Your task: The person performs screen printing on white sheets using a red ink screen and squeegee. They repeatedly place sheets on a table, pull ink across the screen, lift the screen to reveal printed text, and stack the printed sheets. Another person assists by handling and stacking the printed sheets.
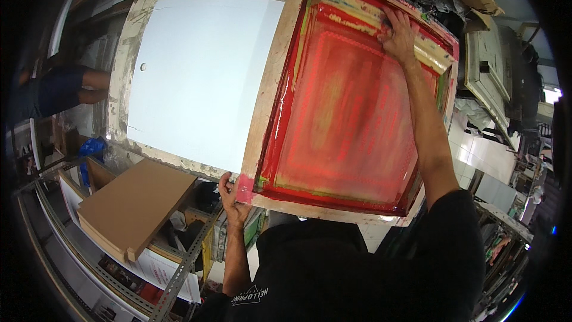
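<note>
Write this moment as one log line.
left hand: at near-left corner of wooden frame | right hand: on pale stained bar inside frame | mesh: reddish | white sheet: left of frame

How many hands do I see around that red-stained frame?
2: the left hand at the frame's near-left corner, the right hand on the pale bar inside. No others show there.

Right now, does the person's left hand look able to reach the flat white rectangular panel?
Likely yes: the left hand is at the near-left corner of the wooden-framed red screen, close to the panel, with nothing visible blocking the way. Whether it grips the screen is unclear.
</note>
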A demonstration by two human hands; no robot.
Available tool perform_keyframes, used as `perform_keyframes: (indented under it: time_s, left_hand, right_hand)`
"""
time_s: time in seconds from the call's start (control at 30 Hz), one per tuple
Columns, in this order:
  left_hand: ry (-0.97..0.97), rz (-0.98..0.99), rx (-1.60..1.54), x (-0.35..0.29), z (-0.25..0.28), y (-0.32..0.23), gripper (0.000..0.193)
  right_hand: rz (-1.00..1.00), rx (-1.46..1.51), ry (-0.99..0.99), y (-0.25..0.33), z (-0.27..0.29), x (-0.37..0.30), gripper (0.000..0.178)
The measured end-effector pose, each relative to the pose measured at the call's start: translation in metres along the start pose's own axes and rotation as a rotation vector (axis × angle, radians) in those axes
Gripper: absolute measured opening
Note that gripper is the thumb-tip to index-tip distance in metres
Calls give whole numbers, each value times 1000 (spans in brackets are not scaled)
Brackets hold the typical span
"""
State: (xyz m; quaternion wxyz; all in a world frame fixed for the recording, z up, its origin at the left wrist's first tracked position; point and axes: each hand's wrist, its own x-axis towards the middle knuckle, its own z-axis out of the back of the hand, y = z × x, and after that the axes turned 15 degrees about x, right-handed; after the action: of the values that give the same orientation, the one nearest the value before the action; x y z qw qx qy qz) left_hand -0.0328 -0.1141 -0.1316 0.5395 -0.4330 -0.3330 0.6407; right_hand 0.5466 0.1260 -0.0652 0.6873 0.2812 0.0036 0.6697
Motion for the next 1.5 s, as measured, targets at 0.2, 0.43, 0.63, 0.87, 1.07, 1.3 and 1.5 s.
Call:
perform_keyframes:
  time_s: [0.2,0.43,0.63,0.87,1.07,1.3,1.5]
  left_hand:
    - [-12,245,-252,2,2,-8,65]
    - [44,-291,425,3,11,-28,64]
    - [96,-303,341,-8,30,-46,69]
    - [63,-347,145,-12,42,-107,65]
    - [-12,-428,-4,-10,51,-187,53]
    - [-96,-586,-366,27,49,-296,94]
    - [-236,286,-378,69,27,-215,93]
  right_hand:
    - [66,160,74,-40,14,47,66]
    - [46,147,104,-20,18,31,52]
    - [175,26,-75,52,31,-60,45]
    - [-81,106,93,207,120,-191,43]
    - [-122,164,139,329,230,-242,51]
    - [184,-9,-67,341,319,-162,68]
    - [187,122,164,335,401,-53,46]
